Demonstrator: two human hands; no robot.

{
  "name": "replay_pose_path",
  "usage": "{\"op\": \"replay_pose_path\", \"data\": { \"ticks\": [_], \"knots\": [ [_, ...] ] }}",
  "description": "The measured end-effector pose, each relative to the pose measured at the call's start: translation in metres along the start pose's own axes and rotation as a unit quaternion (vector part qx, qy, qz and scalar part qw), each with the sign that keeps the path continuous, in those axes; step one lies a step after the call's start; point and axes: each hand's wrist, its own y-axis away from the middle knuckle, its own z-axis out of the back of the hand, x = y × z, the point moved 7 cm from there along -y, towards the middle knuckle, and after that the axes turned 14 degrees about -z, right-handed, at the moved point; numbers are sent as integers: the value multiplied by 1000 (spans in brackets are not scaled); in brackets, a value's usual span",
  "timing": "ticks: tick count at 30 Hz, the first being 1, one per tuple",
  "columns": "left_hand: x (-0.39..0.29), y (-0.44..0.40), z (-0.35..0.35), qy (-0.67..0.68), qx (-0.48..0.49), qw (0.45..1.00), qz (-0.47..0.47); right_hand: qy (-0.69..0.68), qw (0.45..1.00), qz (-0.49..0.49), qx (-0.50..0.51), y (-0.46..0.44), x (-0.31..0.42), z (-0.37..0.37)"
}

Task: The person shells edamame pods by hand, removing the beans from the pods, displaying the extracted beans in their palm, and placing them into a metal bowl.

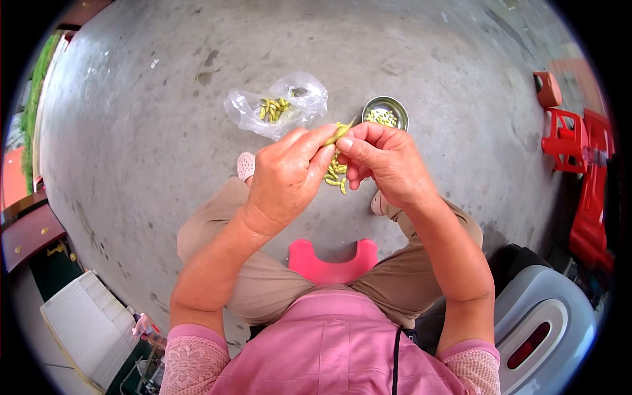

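Between my two hands, raised above the floor in front of me, is a yellow-green soybean pod [340, 133]. My left hand [284, 172] pinches one end of it between thumb and forefinger. At the other end, the thumb and fingers of my right hand [387, 161] are closed on the same pod. Below and behind the hands, several loose pods [334, 176] lie in a heap on the floor, partly hidden. Beyond my right hand stands a round metal bowl [403, 113] with shelled pale green beans [380, 118] inside. A clear plastic bag [245, 120] holds more pods [274, 108].
I sit over a pink stool [332, 268] on a grey concrete floor [164, 99]. Red plastic stools [566, 141] stand at the far right. A grey-blue plastic object [546, 322] is close at my right side. White stacked panels [89, 329] are at lower left.
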Motion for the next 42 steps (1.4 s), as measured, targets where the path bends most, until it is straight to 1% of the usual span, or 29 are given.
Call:
{"op": "replay_pose_path", "data": {
  "ticks": [4, 6, 10, 12, 16, 18, 22, 25, 26, 27, 28, 29, 30, 31, 33, 34, 36, 37, 38, 39, 40, 42],
  "knots": [
    [1, 3, -1, 47, -16, 999, 5, 14, 1000, -1, -15, 0, 0, 1],
    [4, 6, -3, 60, -4, 998, 25, 52, 998, 12, -30, 0, 0, 3],
    [7, 8, -3, 57, -1, 998, 40, 69, 997, 10, -40, 0, 1, 2],
    [8, 8, -4, 37, 14, 998, 47, 136, 988, 43, -65, 2, 5, 2],
    [7, 7, -5, 13, 22, 999, 40, 145, 985, 46, -76, 4, 6, 1],
    [8, 7, -7, 22, 8, 999, 36, 195, 974, 46, -105, 5, 8, 3],
    [8, 8, -11, 20, 2, 999, 30, 196, 969, 74, -126, 6, 7, 2],
    [11, 11, -13, 40, 1, 998, 56, 181, 970, 75, -143, 6, 4, 6],
    [19, 16, -17, 127, -7, 983, 135, 181, 970, 78, -142, 6, 5, 6],
    [26, 20, -22, 213, -16, 954, 212, 181, 970, 81, -141, 5, 5, 7],
    [24, 16, -18, 213, -15, 954, 212, 181, 970, 82, -142, 5, 7, 7],
    [27, 17, -22, 306, 13, 908, 287, 139, 982, 59, -117, 4, 6, 7],
    [28, 22, -29, 394, 40, 846, 357, 97, 990, 35, -92, 4, 5, 7],
    [30, 22, -28, 394, 40, 846, 357, 97, 990, 35, -92, 5, 7, 8],
    [28, 28, -38, 541, 17, 741, 398, 43, 997, -14, -67, 5, 3, 9],
    [30, 29, -39, 541, 17, 741, 398, 43, 997, -14, -66, 4, 3, 10],
    [28, 32, -44, 598, 13, 681, 421, 22, 998, 1, -63, 2, 2, 11],
    [25, 32, -47, 599, 12, 681, 421, 23, 998, 1, -63, 1, 1, 11],
    [25, 25, -43, 516, -9, 769, 377, 39, 997, 13, -71, 1, 2, 10],
    [25, 19, -35, 425, -30, 843, 328, 55, 995, 25, -79, 0, 3, 9],
    [24, 17, -35, 425, -32, 843, 327, 57, 995, 26, -79, 0, 2, 8],
    [23, 15, -30, 397, -36, 864, 307, 108, 990, 26, -89, 0, 1, 3]
  ]
}}
